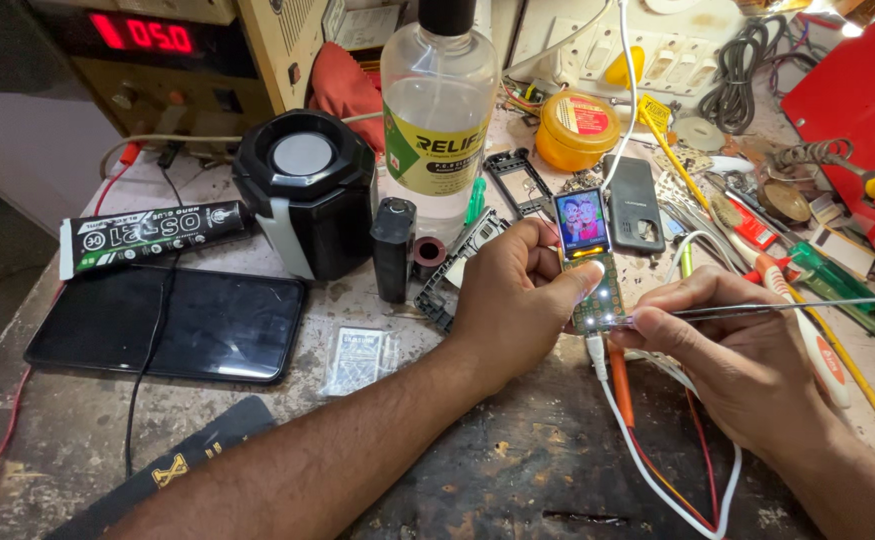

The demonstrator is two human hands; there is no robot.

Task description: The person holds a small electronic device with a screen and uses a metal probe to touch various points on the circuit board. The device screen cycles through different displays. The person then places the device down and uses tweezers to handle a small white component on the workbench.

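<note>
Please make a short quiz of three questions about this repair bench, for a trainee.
1. True or false: the left hand holds the phone board with its screen lit.
2. What does the right hand hold? A) tweezers B) the clear bottle C) the black tube
3. What lies flat and dark in front of the black speaker?

Key: 1 true; 2 A; 3 a big phone, screen off.

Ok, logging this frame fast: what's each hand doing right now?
Left hand: closed on the bare phone board, whose screen is lit.
Right hand: closed on metal tweezers, tip at the board's lower edge.
</note>
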